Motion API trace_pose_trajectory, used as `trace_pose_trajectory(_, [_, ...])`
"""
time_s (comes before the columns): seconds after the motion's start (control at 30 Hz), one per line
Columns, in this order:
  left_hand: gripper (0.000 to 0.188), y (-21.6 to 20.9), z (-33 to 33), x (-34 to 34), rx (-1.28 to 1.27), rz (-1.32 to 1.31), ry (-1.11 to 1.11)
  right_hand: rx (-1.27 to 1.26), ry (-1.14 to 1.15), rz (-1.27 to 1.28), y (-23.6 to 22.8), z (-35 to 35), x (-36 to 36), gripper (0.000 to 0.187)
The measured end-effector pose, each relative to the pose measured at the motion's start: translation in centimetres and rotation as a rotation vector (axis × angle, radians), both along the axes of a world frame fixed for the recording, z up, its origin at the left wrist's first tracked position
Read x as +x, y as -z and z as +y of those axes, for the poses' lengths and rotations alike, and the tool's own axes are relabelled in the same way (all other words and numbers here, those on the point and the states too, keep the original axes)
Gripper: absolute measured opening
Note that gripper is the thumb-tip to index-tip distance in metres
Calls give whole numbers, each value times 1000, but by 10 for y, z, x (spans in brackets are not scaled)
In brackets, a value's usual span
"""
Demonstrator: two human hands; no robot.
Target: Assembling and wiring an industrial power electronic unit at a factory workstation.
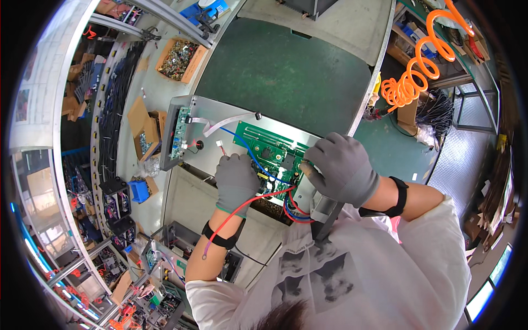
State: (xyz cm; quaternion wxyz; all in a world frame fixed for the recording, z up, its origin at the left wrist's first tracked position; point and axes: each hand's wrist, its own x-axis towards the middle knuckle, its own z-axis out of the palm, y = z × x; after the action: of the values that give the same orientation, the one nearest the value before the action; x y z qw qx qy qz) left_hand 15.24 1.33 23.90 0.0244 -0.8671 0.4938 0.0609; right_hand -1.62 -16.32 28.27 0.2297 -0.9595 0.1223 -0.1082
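Observation:
Both hands wear grey gloves over an open metal chassis [192,159] with a green circuit board [269,151] in it. My left hand [237,179] is closed, its fingertips at a short thin lead with a white plug [219,143] that pokes out beyond them. A red cable [242,206] runs across my left wrist to a ring terminal. My right hand [342,165] is curled at the board's right end, thumb bent inward; what its fingers grip is hidden. A blue cable [250,148] crosses the board, and a grey ribbon cable [214,125] lies near the front panel [177,135].
The chassis lies across a conveyor with a dark green board [280,71] beyond it. To the left stand a carton of small parts [180,59], an open carton [146,132] and a blue bin [139,191]. An orange coiled hose [415,71] hangs at upper right.

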Motion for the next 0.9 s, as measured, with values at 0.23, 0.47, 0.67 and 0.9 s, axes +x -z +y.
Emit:
trace_pose_trajectory(0.23, [12, 0, 9, 15, -213, 317, -140, 14, -4, 20, -2, -1, 0, 12])
trace_pose_trajectory(0.47, [10, 1, -1, -4, 85, -57, -3, 40, 10, 1, -1, -2, 0, 12])
trace_pose_trajectory(0.67, [19, -14, -8, 13, 21, 224, -175, 48, 6, 5, -3, -2, 0, 15])
trace_pose_trajectory(0.9, [8, 0, 1, 34, -163, 675, -419, 29, 13, 1, -3, 2, 2, 16])
